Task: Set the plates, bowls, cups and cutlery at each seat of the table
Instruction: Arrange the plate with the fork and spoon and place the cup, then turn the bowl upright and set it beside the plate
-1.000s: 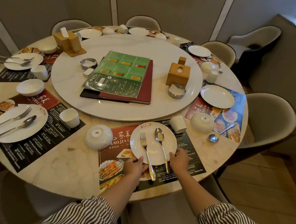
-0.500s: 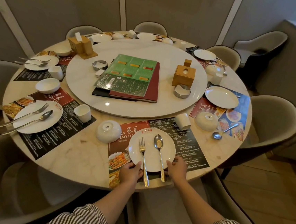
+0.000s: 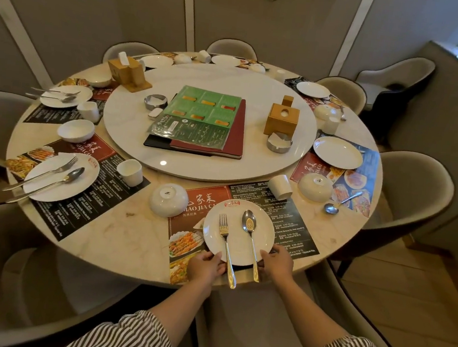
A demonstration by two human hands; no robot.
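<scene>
A white plate (image 3: 236, 244) lies on the near placemat (image 3: 287, 221) with a fork (image 3: 225, 243) and a spoon (image 3: 250, 234) across it. My left hand (image 3: 206, 266) grips the plate's near left rim. My right hand (image 3: 276, 263) grips its near right rim. An upturned white bowl (image 3: 168, 199) sits left of the plate, and a white cup (image 3: 280, 187) lies tipped beyond it. At the seat to the right are a bare plate (image 3: 337, 152), an upturned bowl (image 3: 315, 183) and a loose spoon (image 3: 339, 203).
A marble turntable (image 3: 258, 92) in the table's middle carries menus (image 3: 199, 123), two wooden holders and two metal ashtrays. Set places ring the left and far sides. Grey chairs (image 3: 413, 191) surround the table; one stands right below my arms.
The view has pulled back and up from the table. Both hands stay on the near plate's rim, and the plate has slid slightly toward the table's edge.
</scene>
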